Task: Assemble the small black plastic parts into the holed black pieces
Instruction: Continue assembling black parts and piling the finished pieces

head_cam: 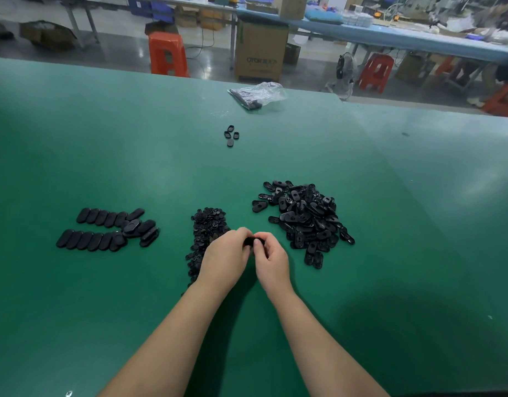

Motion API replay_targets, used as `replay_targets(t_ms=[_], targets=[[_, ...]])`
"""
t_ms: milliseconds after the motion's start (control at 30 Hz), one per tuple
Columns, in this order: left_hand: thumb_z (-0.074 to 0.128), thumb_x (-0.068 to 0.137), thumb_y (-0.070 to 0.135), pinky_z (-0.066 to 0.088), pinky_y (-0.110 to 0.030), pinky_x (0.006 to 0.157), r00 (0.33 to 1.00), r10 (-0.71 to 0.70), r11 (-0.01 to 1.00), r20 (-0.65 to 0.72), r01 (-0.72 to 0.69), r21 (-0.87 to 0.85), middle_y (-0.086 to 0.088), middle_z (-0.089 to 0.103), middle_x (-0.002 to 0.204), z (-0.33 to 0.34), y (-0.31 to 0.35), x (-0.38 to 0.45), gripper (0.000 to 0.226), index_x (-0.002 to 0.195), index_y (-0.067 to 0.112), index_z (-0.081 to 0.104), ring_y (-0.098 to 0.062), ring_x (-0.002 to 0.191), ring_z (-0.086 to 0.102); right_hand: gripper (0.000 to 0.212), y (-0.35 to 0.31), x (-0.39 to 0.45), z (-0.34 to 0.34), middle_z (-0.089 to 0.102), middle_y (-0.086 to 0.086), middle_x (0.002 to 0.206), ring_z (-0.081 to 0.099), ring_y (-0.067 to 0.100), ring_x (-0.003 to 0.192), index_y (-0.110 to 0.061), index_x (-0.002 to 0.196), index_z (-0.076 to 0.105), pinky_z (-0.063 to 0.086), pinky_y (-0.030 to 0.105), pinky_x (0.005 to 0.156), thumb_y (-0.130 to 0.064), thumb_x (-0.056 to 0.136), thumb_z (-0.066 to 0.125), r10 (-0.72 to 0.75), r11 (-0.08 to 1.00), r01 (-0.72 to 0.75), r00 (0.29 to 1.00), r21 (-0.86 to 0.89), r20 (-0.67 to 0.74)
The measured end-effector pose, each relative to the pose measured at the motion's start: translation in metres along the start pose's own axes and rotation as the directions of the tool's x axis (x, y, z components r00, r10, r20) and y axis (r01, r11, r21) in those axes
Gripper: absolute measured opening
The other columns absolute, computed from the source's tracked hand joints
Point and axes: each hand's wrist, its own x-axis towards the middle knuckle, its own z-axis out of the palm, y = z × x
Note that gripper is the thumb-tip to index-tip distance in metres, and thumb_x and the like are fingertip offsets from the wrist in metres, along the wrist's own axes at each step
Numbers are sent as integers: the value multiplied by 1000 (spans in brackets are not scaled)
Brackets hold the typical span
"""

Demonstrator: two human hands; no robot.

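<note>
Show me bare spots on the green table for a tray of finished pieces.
Free: the green table behind the lined-up rows, and the stretch right of the holed-piece pile. Crowded: the strip from the rows past the small-parts heap and both hands to the pile.

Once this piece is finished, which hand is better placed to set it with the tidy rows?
Probably the left hand. The rows of finished pieces lie on its side of the table, while the right hand sits nearer the heap of holed pieces.
</note>
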Motion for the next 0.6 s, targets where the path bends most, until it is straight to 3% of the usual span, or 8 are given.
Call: replay_targets(t_ms=[133,233,333,400,500,600], targets=[[61,95,31,52,-37,67,996,20,994,-90,-10,105,5,66,95,-11,-8,-4,17,110,24,66,-22,84,67,17,-3,-1,0,71,-8,82,58,8,64,-39,106,62,52,37,67,-25,103,53,31,999,-31,1000,44,7],[63,92,31,49,-32,61,964,-145,984,-224,165,73,4,67,91,-30,-31,-3,20,110,24,68,-22,79,65,15,-3,-3,-1,68,-7,78,52,9,58,-37,109,61,47,34,59,-27,103,52,53,997,-54,998,46,18],[65,93,31,30,-22,45,884,-327,931,-334,362,46,9,59,69,-52,-69,-4,20,110,20,70,-12,54,54,13,-5,-4,-2,68,-3,82,52,7,61,-34,109,63,45,28,59,-29,103,52,48,999,-47,998,-3,40],[67,93,29,27,-18,44,826,-401,891,-395,453,42,13,56,62,-67,-95,-8,18,107,18,71,-7,47,48,11,-6,-5,-2,68,1,83,52,5,60,-34,105,63,44,26,57,-30,103,53,38,999,-37,998,-23,43],[66,93,30,39,-27,57,757,-480,836,-444,548,29,-6,73,84,-82,-127,-13,23,111,18,72,-30,73,64,11,-7,-6,-2,69,5,84,50,5,59,-34,102,63,43,25,55,-29,103,53,31,999,-30,999,-39,44],[64,93,33,44,-33,65,733,-530,799,-426,600,37,-12,74,93,-88,-141,-17,28,118,21,71,-36,90,66,11,-7,-6,-2,69,5,84,50,5,59,-34,101,63,42,24,54,-29,103,53,27,999,-25,998,-46,48]])
